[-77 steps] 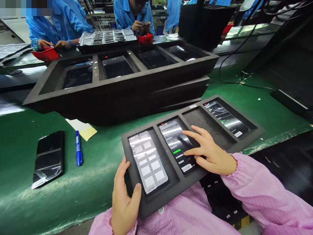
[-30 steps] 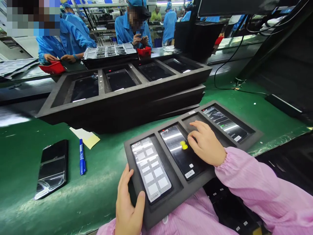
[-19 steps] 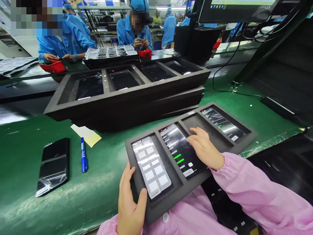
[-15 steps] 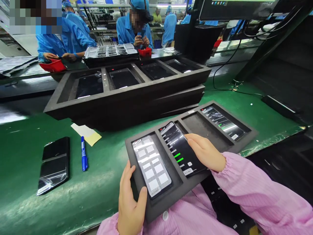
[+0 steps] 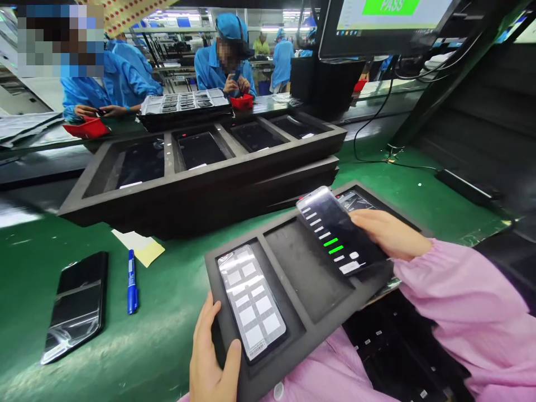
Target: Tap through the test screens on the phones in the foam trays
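On the green table (image 5: 167, 301), right in front of the person, lies a black foam tray (image 5: 293, 340) with four slots. The left hand (image 5: 211, 365) grips the tray's near left corner, thumb on top of the rim. A phone with a grid of white squares (image 5: 252, 301) lies in the first slot. The slot next to it has nothing in it. The right hand (image 5: 391, 231) is closed around a phone with green bars on its screen (image 5: 337, 237) and holds it up above the tray, tilted, over the third slot. Another lit phone (image 5: 352, 200) peeks out of the far slot, partly hidden.

To the left on the table lie a dark phone (image 5: 75, 304), a blue marker (image 5: 132, 282) and a yellow note (image 5: 144, 251). Behind them sits a stack of bigger black trays (image 5: 201, 178). A screen (image 5: 389, 17) up top shows a green PASS. Workers in blue coats (image 5: 218, 64) sit farther back.
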A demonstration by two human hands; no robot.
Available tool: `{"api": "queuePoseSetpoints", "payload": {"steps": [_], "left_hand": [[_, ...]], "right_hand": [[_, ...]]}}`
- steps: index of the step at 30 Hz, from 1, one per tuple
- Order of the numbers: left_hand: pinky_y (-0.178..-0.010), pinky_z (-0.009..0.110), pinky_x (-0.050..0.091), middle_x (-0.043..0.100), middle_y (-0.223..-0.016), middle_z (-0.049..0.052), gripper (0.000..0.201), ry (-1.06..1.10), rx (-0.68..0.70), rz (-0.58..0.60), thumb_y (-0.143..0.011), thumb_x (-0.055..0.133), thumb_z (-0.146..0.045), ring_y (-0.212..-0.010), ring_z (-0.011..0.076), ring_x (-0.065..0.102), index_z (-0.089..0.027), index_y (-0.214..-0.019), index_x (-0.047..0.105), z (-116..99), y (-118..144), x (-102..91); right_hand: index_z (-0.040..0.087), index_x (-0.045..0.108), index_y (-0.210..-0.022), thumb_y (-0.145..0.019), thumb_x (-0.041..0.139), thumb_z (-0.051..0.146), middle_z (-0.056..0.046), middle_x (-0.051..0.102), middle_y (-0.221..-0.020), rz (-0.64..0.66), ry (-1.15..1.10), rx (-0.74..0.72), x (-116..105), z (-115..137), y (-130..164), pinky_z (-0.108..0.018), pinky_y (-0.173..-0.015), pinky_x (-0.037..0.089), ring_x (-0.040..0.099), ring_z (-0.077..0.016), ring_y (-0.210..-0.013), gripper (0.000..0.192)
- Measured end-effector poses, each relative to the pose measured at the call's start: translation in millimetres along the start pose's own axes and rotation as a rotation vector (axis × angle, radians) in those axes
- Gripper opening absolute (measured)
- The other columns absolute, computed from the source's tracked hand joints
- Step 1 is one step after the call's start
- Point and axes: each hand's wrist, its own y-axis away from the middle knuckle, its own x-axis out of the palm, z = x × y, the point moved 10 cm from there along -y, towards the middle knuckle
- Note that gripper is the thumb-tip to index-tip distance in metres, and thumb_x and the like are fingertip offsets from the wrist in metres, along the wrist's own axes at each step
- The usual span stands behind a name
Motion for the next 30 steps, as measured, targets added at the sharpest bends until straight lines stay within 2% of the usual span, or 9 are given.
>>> {"api": "queuePoseSetpoints", "payload": {"steps": [4, 10, 14, 16, 18, 20, 22, 26, 30], "left_hand": [[-0.11, 0.049, 0.03, 0.03, -0.15, 0.01, 0.047, 0.02, -0.008, 0.001, -0.088, 0.047, -0.037, -0.136, 0.0298, 0.03, -0.024, -0.132, 0.038, 5, 0, 0.8], [-0.109, 0.053, 0.03, 0.03, -0.15, 0.009, 0.047, -0.018, 0.028, 0.01, -0.089, 0.048, -0.033, -0.137, 0.0294, 0.03, -0.028, -0.134, 0.036, 2, 0, 1.1], [-0.109, 0.052, 0.031, 0.032, -0.148, 0.012, 0.046, -0.04, 0.097, -0.005, -0.089, 0.046, -0.028, -0.136, 0.0282, 0.032, -0.026, -0.134, 0.035, -11, 2, 0.4], [-0.108, 0.05, 0.032, 0.033, -0.147, 0.013, 0.045, -0.048, 0.129, -0.011, -0.09, 0.045, -0.025, -0.135, 0.0276, 0.033, -0.025, -0.134, 0.035, -17, 2, 0.7], [-0.107, 0.05, 0.033, 0.034, -0.147, 0.013, 0.045, -0.057, 0.148, -0.016, -0.09, 0.044, -0.024, -0.135, 0.0273, 0.033, -0.025, -0.134, 0.034, -21, 2, 0.9], [-0.107, 0.051, 0.033, 0.034, -0.146, 0.013, 0.046, -0.063, 0.161, -0.021, -0.09, 0.044, -0.023, -0.135, 0.0272, 0.033, -0.025, -0.134, 0.034, -23, 3, 0.7], [-0.107, 0.051, 0.033, 0.035, -0.146, 0.014, 0.046, -0.06, 0.172, -0.023, -0.089, 0.044, -0.023, -0.135, 0.0276, 0.033, -0.023, -0.134, 0.034, -24, 4, 0.5], [-0.107, 0.052, 0.033, 0.035, -0.145, 0.016, 0.046, -0.027, 0.182, -0.011, -0.089, 0.044, -0.023, -0.135, 0.0286, 0.033, -0.021, -0.134, 0.034, -24, 6, 0.9], [-0.106, 0.052, 0.034, 0.035, -0.146, 0.015, 0.047, -0.002, 0.211, -0.014, -0.088, 0.044, -0.024, -0.135, 0.0283, 0.033, -0.022, -0.134, 0.033, -28, 7, 0.0]], "right_hand": [[0.02, 0.057, -0.069, -0.061, 0.061, 0.049, -0.005, 0.065, -0.073, -0.029, 0.08, 0.031, -33, -12, -15, -0.031, -0.065, 0.051, 0.062, -0.0193, -0.07, 0.031], [0.019, 0.059, -0.061, -0.067, 0.053, 0.046, -0.008, 0.062, -0.062, -0.066, 0.307, 0.064, -27, -29, -13, -0.046, -0.073, 0.052, 0.064, -0.028, -0.073, 0.028], [0.017, 0.067, -0.076, -0.072, 0.05, 0.036, -0.017, 0.065, -0.105, -0.214, 0.511, -0.049, -21, -3, 13, -0.057, -0.104, 0.03, 0.052, -0.0374, -0.113, 0.025], [0.019, 0.068, -0.092, -0.075, 0.049, 0.04, -0.014, 0.057, -0.124, -0.21, 0.581, -0.251, 5, 23, 28, -0.055, -0.108, 0.027, 0.045, -0.0342, -0.123, 0.033], [0.025, 0.068, -0.101, -0.08, 0.047, 0.045, -0.008, 0.052, -0.132, -0.017, 0.593, -0.466, 57, 42, 44, -0.053, -0.106, 0.034, 0.045, -0.0303, -0.125, 0.036], [0.027, 0.068, -0.103, -0.083, 0.044, 0.043, -0.006, 0.048, -0.137, 0.211, 0.603, -0.574, 113, 47, 59, -0.054, -0.104, 0.038, 0.038, -0.0298, -0.131, 0.035], [0.021, 0.068, -0.103, -0.084, 0.043, 0.035, -0.012, 0.043, -0.14, 0.257, 0.671, -0.619, 150, 49, 64, -0.056, -0.104, 0.036, 0.027, -0.0321, -0.137, 0.035], [0.013, 0.066, -0.103, -0.084, 0.042, 0.025, -0.018, 0.037, -0.143, 0.141, 0.782, -0.7, 179, 59, 60, -0.058, -0.105, 0.032, 0.018, -0.035, -0.139, 0.033], [0.015, 0.061, -0.116, -0.084, 0.04, 0.019, -0.019, 0.032, -0.144, 0.213, 0.815, -0.747, 203, 69, 49, -0.061, -0.105, 0.029, 0.014, -0.0378, -0.139, 0.039]]}}
